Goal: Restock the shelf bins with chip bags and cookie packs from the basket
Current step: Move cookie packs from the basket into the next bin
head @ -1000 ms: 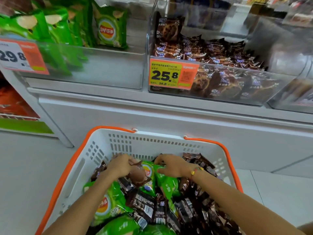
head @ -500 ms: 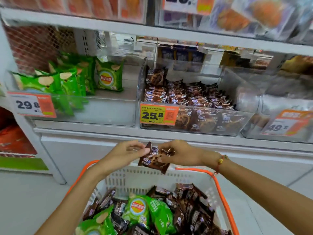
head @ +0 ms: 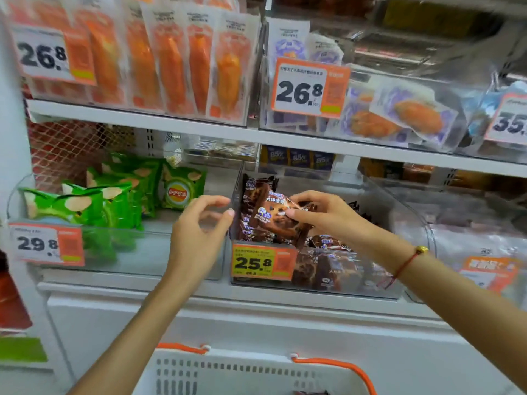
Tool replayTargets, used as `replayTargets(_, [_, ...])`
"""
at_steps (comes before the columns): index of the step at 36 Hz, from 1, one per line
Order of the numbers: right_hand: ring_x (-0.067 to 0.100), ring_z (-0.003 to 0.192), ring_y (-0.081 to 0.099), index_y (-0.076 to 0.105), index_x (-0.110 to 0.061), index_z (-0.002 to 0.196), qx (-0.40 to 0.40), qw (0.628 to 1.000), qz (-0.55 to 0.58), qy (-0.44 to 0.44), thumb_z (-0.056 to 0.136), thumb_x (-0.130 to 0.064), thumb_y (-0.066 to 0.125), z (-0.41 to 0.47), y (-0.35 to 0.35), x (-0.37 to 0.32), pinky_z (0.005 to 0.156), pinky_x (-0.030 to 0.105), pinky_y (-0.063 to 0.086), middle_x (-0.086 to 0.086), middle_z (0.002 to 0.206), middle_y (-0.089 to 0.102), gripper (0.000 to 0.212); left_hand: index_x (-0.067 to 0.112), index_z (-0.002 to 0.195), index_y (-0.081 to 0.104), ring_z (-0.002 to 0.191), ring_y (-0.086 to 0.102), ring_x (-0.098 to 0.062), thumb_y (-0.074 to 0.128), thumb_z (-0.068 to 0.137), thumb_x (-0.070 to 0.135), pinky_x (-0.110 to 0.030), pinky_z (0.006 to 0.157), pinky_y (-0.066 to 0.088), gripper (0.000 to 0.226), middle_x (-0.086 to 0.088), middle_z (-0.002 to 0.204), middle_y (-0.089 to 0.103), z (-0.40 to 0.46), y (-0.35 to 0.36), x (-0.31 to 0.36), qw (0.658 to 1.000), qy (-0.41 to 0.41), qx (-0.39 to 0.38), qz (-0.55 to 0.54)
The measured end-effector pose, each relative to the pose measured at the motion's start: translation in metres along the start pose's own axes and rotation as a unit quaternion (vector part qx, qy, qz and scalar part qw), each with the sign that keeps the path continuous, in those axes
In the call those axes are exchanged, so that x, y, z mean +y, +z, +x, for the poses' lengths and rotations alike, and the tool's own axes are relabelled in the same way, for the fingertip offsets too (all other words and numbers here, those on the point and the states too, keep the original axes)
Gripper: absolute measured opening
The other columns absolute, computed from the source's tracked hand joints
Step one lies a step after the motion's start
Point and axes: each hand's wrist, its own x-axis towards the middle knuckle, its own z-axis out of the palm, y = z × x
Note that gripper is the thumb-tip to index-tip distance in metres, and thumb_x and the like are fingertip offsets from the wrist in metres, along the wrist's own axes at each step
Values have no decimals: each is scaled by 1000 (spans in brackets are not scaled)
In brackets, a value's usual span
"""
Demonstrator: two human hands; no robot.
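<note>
Brown cookie pack [head: 273,215] in right hand [head: 328,215] grip

White metal shelving unit [head: 256,315] with two flat white shelf boards [head: 171,125] — evenly lit, shadows soft. Behind the lower tier, a red wire mesh back panel [head: 65,149] at left. Orange-and-white paper price tags [head: 309,88] hang along the front — one reads 26.8.

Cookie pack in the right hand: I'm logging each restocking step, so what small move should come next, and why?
Probably lower the cookie pack into the clear bin behind the 25.8 price tag and let go. The right hand holds it over that bin's front left corner, matching brown packs lie inside, and the left hand is open beside it.
</note>
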Motion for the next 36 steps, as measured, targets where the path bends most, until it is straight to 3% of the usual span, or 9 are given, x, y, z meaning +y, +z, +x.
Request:
replayTargets(5, [20,112,56,61,-26,114,65,995,-73,3,87,-30,68,60,-1,17,98,42,48,0,126,57,28,29,114,58,93,59,6,64,90,20,-9,71,44,27,8,116,61,28,8,-12,998,-5,-43,37])
replayTargets(8, [22,105,59,60,-24,120,78,989,-121,-6,88,-27,67,93,6,27,92,35,49,3,131,56,33,31,123,57,101,58,1,62,91,21,-20,80,49,34,12,118,59,32,11,-20,995,-12,-77,68])
replayTargets(11, [15,91,58,59,-21,123,90,983,-159,-28,91,-24,64,118,17,34,76,25,47,2,131,55,32,33,122,59,101,58,2,63,91,22,-17,78,46,34,17,114,58,34,12,-25,994,0,-78,74])
replayTargets(15, [29,106,62,59,-22,121,96,977,-187,-31,91,-22,63,140,38,44,91,41,52,6,126,59,31,35,120,60,104,59,4,65,89,25,-24,88,47,33,17,115,60,35,9,-30,994,6,-86,64])
replayTargets(17, [28,114,57,59,-26,120,113,966,-230,-36,91,-25,62,148,46,48,94,43,50,5,130,56,29,38,119,59,102,59,9,65,89,27,-25,90,47,32,23,114,59,36,8,-31,994,3,-92,59])
replayTargets(21, [27,132,34,56,-28,127,155,900,-398,-89,88,-29,65,147,48,56,106,41,33,3,138,43,41,40,117,60,100,59,11,67,87,30,-33,91,52,32,28,114,59,39,5,-32,994,-6,-104,42])
replayTargets(24, [27,134,31,53,-28,133,154,876,-437,-135,86,-28,66,143,43,59,111,41,25,2,140,43,48,37,118,61,101,59,10,67,87,30,-39,90,53,33,25,116,60,38,4,-33,994,-8,-106,32])
replayTargets(28, [26,133,37,50,-27,137,135,860,-460,-177,88,-26,65,141,40,60,111,38,24,1,139,48,50,37,119,60,100,59,12,67,87,30,-38,92,52,33,25,116,59,37,4,-32,994,-4,-107,31])
replayTargets(36, [27,133,37,48,-32,137,131,850,-493,-136,90,-31,63,152,46,54,114,40,18,1,138,49,49,38,118,60,100,58,13,66,87,29,-35,92,52,33,26,116,58,37,4,-29,994,-12,-108,32])
